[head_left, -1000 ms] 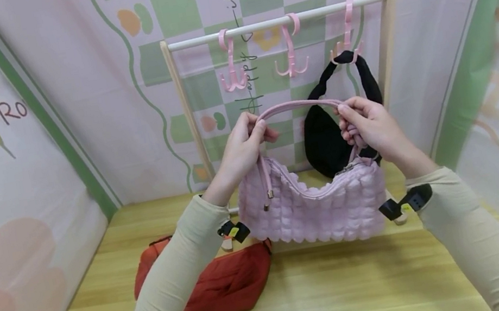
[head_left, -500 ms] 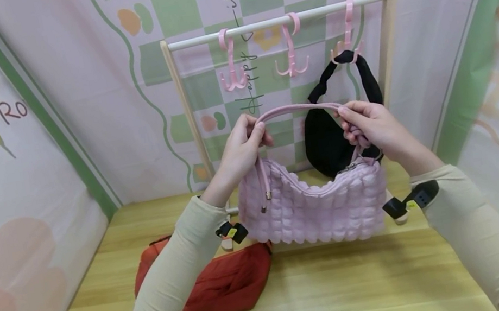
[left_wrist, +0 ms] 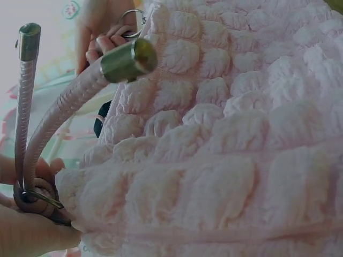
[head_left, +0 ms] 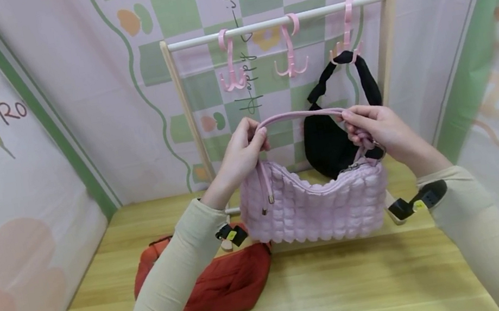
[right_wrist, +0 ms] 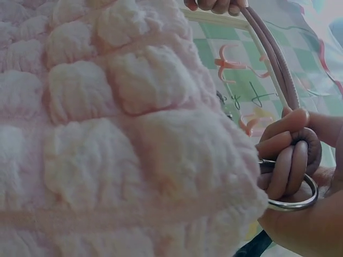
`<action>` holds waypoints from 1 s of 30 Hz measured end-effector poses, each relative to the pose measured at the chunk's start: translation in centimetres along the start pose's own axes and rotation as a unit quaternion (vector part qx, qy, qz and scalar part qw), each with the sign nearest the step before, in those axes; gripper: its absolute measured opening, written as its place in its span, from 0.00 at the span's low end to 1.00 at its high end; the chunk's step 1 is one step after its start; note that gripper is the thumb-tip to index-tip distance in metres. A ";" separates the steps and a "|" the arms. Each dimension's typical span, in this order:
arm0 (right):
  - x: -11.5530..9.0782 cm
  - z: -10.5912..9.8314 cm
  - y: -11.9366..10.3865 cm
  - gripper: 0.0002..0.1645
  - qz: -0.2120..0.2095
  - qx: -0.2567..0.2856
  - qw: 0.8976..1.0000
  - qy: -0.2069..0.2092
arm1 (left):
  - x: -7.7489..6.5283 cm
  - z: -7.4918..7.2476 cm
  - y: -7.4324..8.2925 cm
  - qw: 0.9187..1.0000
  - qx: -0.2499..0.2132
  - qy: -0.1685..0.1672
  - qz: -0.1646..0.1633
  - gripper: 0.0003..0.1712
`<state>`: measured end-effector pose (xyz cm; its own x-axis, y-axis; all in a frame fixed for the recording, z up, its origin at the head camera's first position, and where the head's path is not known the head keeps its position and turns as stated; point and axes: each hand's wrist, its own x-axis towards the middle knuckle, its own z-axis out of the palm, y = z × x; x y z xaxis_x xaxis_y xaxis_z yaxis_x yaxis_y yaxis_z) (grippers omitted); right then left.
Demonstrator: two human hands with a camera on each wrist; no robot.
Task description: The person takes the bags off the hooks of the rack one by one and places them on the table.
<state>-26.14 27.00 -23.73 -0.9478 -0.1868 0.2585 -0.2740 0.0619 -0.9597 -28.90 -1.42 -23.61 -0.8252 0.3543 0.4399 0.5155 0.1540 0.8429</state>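
Note:
A puffy pink handbag (head_left: pixel 319 215) hangs between both hands, in front of the rack. My left hand (head_left: pixel 243 148) pinches one end of its thin pink strap (head_left: pixel 299 113), and my right hand (head_left: pixel 381 130) grips the other end. The strap arches lightly from hand to hand. Beneath the left hand dangle two loose strap ends with metal tips (left_wrist: pixel 128 60). In the right wrist view, the right fingers curl around a strap knot (right_wrist: pixel 292 168) beside a silver ring (right_wrist: pixel 303 204). The bag's quilted side fills much of both wrist views.
Behind the handbag stands a rack with a white rail (head_left: pixel 257 26) and wooden posts. Pink hooks (head_left: pixel 290 55) hang from it; the rightmost carries a black bag (head_left: pixel 326 142). A red bag (head_left: pixel 231 285) lies on the wooden table (head_left: pixel 352 292), partly behind the left sleeve.
Both hands have come down a little, and the right hand has shifted slightly right. The strap between them now arches less. The black and red bags have stayed put.

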 end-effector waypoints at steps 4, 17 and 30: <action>-0.1 -0.2 0.2 0.11 -0.006 -0.004 1.000 -0.013 | -0.1 0.0 -0.3 1.000 0.008 -0.001 0.011 0.06; -0.5 -0.8 0.6 0.11 -0.054 -0.070 0.995 -0.054 | -0.5 -0.3 -0.7 1.000 0.009 0.001 0.029 0.03; -0.9 -1.1 0.7 0.27 -0.062 -0.076 0.993 -0.068 | -1.0 -0.4 -1.0 0.999 -0.001 0.006 0.042 0.10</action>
<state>-25.63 28.28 -24.55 -0.8773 -0.3324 0.3462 -0.4180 0.1747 -0.8915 -28.64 -2.29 -24.75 -0.7820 0.3540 0.5130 0.5824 0.1220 0.8037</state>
